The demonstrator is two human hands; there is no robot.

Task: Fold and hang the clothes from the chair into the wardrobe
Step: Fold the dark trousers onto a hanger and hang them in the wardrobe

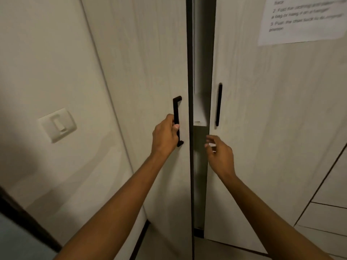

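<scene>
A light switch [57, 124] is set into the pale wall [37, 72] at the far left. To its right the wardrobe's left door [146, 72] is seen pulled slightly ajar, its dark edge turned toward the viewer. A black bar handle [177, 117] is fixed upright near that edge, and the left hand [165, 135] is curled round its lower half, the thumb laid across the front of the bar. Between the doors a narrow gap [201, 91] is opened; only a grey strip of the interior is shown, and its contents cannot be told. Just right of the gap, the right hand [219, 152] is held in the air with fingers loosely bent, nothing gripped, below the right door's handle [219, 104] and apart from it. The right door [272, 109] is shut. A printed sheet [304, 19], blurred, is stuck at its upper right.
</scene>
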